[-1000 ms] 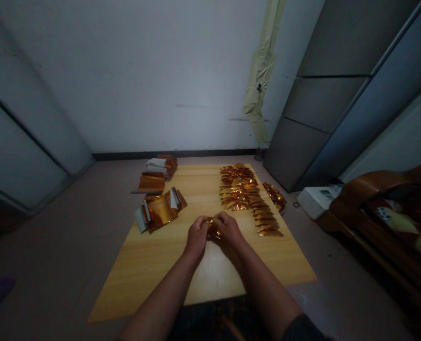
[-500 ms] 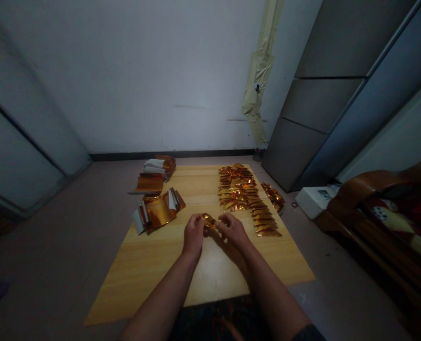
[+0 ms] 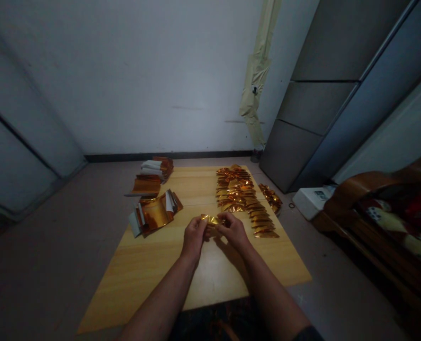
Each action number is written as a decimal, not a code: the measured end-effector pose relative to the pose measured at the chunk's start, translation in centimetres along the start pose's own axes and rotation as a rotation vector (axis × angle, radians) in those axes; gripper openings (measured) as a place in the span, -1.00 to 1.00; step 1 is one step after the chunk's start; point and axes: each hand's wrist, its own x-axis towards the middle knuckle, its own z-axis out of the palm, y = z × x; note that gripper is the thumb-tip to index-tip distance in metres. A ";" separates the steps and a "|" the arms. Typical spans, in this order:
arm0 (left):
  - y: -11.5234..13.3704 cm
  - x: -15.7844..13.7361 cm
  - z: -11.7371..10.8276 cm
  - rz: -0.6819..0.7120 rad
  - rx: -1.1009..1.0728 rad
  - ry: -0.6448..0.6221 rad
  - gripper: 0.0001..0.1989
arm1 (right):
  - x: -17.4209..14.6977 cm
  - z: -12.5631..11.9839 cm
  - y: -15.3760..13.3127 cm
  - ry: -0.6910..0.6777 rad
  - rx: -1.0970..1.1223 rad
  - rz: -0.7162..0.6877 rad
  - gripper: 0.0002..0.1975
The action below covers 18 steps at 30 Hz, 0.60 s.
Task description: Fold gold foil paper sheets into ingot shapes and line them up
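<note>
Left hand [image 3: 193, 235] and right hand [image 3: 233, 231] pinch shiny gold foil [image 3: 213, 220] above the wooden board [image 3: 139, 274].

no lettering, brand, number or sign legible anywhere in view, only a small dark patch [image 3: 321, 194] on top of a white box [image 3: 307, 202] at right, too small and blurred to tell whether printed words or a picture

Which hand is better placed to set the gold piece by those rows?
Probably the right hand: it holds the right end of the gold piece, and the rows lie on its side of the table. The left hand is nearer the sheets.
</note>
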 end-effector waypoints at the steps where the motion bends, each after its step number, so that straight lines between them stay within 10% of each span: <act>1: 0.0 0.0 0.0 -0.013 -0.004 -0.016 -0.48 | 0.0 -0.1 0.0 -0.003 -0.015 -0.028 -0.75; 18: -0.1 -0.4 -0.4 -0.015 0.031 -0.102 -0.50 | 0.3 -1.2 -1.1 -0.136 -0.168 -0.110 -0.93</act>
